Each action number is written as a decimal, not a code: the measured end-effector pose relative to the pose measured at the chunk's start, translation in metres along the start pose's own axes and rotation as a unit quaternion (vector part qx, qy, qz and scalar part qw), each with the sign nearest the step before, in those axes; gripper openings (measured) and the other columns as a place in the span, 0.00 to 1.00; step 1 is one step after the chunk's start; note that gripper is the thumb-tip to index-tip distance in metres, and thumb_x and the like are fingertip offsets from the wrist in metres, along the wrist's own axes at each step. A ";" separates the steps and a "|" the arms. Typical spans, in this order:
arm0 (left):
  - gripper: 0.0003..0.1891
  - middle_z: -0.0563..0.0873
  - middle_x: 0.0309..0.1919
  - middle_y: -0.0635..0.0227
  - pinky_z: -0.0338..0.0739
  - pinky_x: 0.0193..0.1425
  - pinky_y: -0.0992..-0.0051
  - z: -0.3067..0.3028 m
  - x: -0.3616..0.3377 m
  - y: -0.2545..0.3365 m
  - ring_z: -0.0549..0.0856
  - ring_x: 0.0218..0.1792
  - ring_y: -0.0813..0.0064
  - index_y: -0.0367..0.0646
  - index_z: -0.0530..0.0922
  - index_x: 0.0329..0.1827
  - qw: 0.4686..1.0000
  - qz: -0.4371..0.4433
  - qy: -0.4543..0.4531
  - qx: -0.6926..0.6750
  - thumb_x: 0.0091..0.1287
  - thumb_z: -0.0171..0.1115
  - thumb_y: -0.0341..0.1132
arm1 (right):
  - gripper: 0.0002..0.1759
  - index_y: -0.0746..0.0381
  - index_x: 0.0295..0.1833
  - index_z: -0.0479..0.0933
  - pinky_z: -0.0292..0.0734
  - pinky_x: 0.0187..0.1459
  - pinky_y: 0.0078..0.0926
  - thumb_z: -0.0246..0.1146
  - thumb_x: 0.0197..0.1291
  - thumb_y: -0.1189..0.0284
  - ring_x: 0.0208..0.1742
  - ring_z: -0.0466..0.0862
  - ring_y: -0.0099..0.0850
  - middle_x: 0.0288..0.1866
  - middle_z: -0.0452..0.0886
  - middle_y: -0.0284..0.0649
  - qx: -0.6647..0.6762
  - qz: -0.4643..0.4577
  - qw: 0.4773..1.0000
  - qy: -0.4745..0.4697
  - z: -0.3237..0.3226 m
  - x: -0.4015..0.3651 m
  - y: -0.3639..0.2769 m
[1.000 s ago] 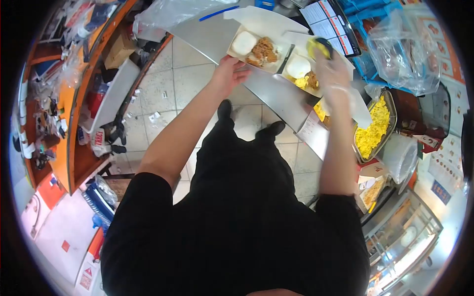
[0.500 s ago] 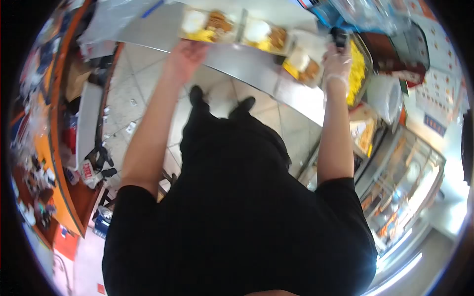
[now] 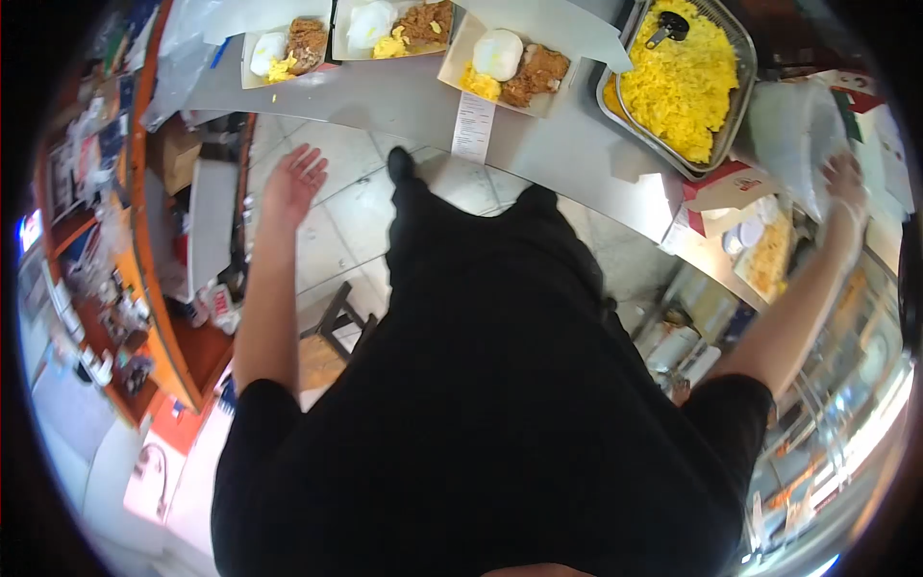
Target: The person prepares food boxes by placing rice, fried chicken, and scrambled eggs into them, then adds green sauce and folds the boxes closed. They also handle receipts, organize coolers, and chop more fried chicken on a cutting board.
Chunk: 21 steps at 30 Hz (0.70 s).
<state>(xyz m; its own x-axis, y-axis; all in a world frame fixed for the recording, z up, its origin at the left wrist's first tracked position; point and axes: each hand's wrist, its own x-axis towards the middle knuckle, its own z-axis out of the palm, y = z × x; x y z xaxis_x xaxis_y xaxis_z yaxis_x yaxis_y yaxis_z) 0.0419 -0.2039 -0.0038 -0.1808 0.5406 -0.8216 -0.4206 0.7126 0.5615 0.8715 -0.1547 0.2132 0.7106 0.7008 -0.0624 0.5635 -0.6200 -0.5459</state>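
My left hand [image 3: 296,185] is over the floor just off the counter's front edge, open with fingers spread and nothing in it. Wearing a clear glove, my right hand [image 3: 844,188] reaches to the far side of a translucent plastic tub [image 3: 784,130], its fingers apart at the tub's rim. A metal tray [image 3: 694,173] left of the tub holds yellow crumbled egg [image 3: 687,101], with a black scoop [image 3: 667,31] resting on top. Further left stand a near meal box [image 3: 567,96], a middle meal box [image 3: 396,58] and a far meal box [image 3: 260,79], each with white rice, browned meat and egg.
A paper slip [image 3: 473,130] hangs over the edge of the steel counter [image 3: 385,101]. Beside the tray sits a red and white carton [image 3: 726,197]. Orange-edged shelves [image 3: 144,288] with clutter are on the left; a dark stool [image 3: 341,322] stands on the tiled floor.
My right hand has left the black scoop in the egg tray and moved right to the tub. My left hand has drawn back from a meal box. The camera view has shifted right.
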 end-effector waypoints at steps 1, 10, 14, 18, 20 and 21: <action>0.19 0.80 0.57 0.59 0.77 0.58 0.63 0.012 -0.013 -0.015 0.82 0.53 0.61 0.41 0.71 0.64 1.000 0.000 0.022 -0.017 0.73 0.53 0.38 | 0.26 0.59 0.64 0.76 0.72 0.55 0.27 0.55 0.68 0.56 0.52 0.83 0.30 0.53 0.86 0.38 -0.001 -0.004 1.000 0.006 -0.021 0.034 0.039; 0.21 0.81 0.54 0.60 0.76 0.58 0.65 0.186 -0.115 -0.080 0.81 0.52 0.65 0.39 0.70 0.66 0.998 0.029 0.039 0.049 0.74 0.54 0.37 | 0.24 0.56 0.70 0.72 0.75 0.60 0.27 0.57 0.71 0.61 0.57 0.83 0.29 0.56 0.83 0.42 -0.038 -0.054 0.984 -0.167 -0.029 0.201 0.214; 0.17 0.80 0.33 0.69 0.77 0.45 0.74 0.284 -0.159 -0.088 0.81 0.36 0.76 0.39 0.76 0.60 0.970 0.140 -0.108 0.165 0.71 0.49 0.27 | 0.22 0.57 0.69 0.73 0.79 0.50 0.25 0.53 0.73 0.68 0.50 0.84 0.27 0.52 0.84 0.39 -0.086 -0.021 0.972 -0.218 -0.015 0.107 0.124; 0.18 0.80 0.35 0.71 0.76 0.47 0.74 0.403 -0.192 -0.093 0.80 0.38 0.77 0.41 0.76 0.61 0.925 0.191 -0.230 0.234 0.69 0.49 0.26 | 0.21 0.61 0.65 0.76 0.79 0.40 0.27 0.54 0.71 0.64 0.36 0.83 0.26 0.39 0.84 0.35 -0.168 -0.089 0.959 -0.208 -0.021 0.115 0.084; 0.19 0.84 0.45 0.64 0.77 0.58 0.69 0.467 -0.212 -0.110 0.82 0.48 0.73 0.41 0.74 0.63 0.911 0.214 -0.224 0.271 0.69 0.50 0.25 | 0.21 0.61 0.64 0.76 0.78 0.39 0.27 0.53 0.71 0.63 0.34 0.82 0.26 0.37 0.83 0.35 -0.193 -0.156 0.949 -0.193 -0.010 0.158 0.124; 0.20 0.82 0.55 0.62 0.77 0.59 0.70 0.482 -0.194 -0.142 0.83 0.49 0.72 0.43 0.73 0.66 0.866 0.318 -0.317 0.218 0.71 0.52 0.30 | 0.22 0.62 0.64 0.76 0.78 0.38 0.27 0.52 0.72 0.63 0.32 0.81 0.27 0.35 0.83 0.35 -0.195 -0.231 0.933 -0.197 0.015 0.170 0.124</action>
<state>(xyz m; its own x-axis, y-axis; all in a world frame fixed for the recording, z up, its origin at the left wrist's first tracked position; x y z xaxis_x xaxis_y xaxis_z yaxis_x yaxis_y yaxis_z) 0.5654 -0.1946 0.1232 0.3305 0.9243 -0.1906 -0.0143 0.2068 0.9783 1.0559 -0.1075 0.1222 0.1878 0.9525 -0.2399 0.9360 -0.2476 -0.2501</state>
